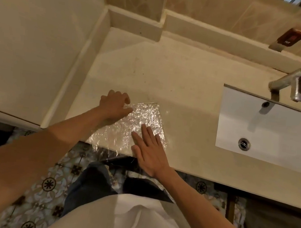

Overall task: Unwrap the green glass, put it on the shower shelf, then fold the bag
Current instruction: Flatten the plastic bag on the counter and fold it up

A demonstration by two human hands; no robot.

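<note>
We look down on a pale stone counter (180,75) with a crinkled clear plastic bag (141,118) lying flat on it, its near edge hanging a little past the counter's front lip. Our left hand (115,107) rests on the bag's far left corner with the fingers bent; whether they pinch the plastic we cannot tell. Our right hand (148,150) lies flat on the bag's near right part, fingers straight and together, pointing away from us. Well to the right, a white rectangular sink (278,135) is set into the counter, with a metal tap (293,83) above its far edge. Patterned floor tiles (42,191) show below.
</note>
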